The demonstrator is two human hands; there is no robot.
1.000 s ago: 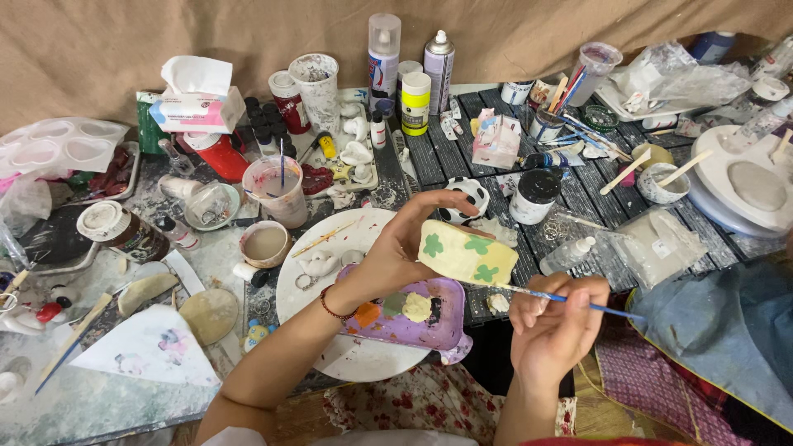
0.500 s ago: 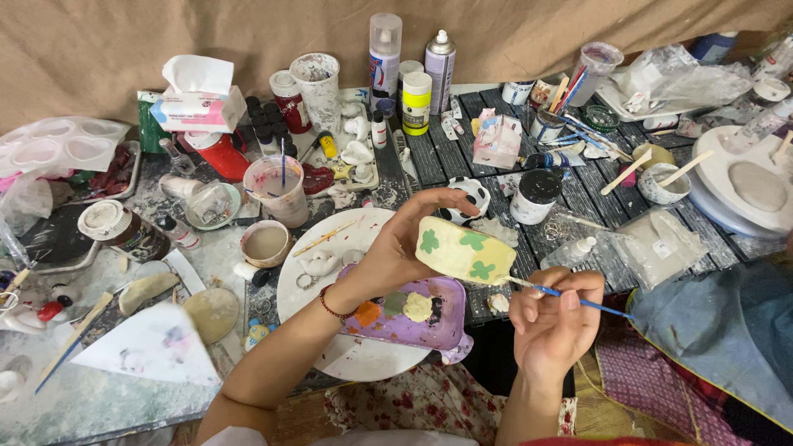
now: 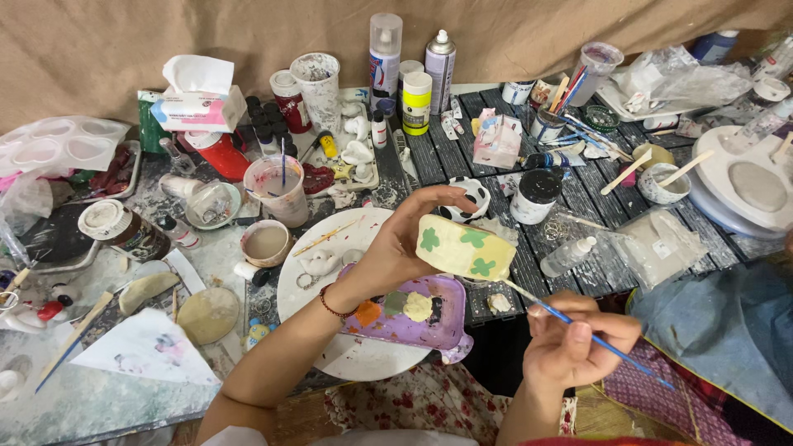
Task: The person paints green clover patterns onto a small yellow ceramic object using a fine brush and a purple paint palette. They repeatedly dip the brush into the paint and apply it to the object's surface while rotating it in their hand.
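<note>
Change since earlier frame: the left hand (image 3: 388,256) has tipped the cream ceramic piece (image 3: 462,249) a little lower and nearer the brush; the right hand (image 3: 570,347) has crept up, so the brush tip now sits just under the piece's lower edge. Nothing else on the table has shifted.
Left hand grip: fingers curled behind and over the piece, thumb under it, clamped on it and holding it up above the table's front edge.
Right hand grip: fingers pinched together on the blue-handled fine brush (image 3: 595,337), pen style, tip pointing up-left.
Work done: three green clover shapes show on the cream face; the cream base coat looks complete on the visible side.
Work left: my reading, outlining or more clovers; the far side is hidden, so I cannot tell its state.
Purple tray palette (image 3: 442,318): holds a cream blob, a grey-green patch and an orange dab; it rests on the white round plate (image 3: 363,359).
Pink-stained cup (image 3: 277,188): cloudy rinse water, one thin brush standing in it.
Small bowl (image 3: 266,242): beige liquid.
Clear tumbler at back (image 3: 596,62): looks empty.
Brush pot (image 3: 549,124): several brushes and sticks, handles up.
White bowl at right (image 3: 665,183): one wooden stick leaning in it.
</note>
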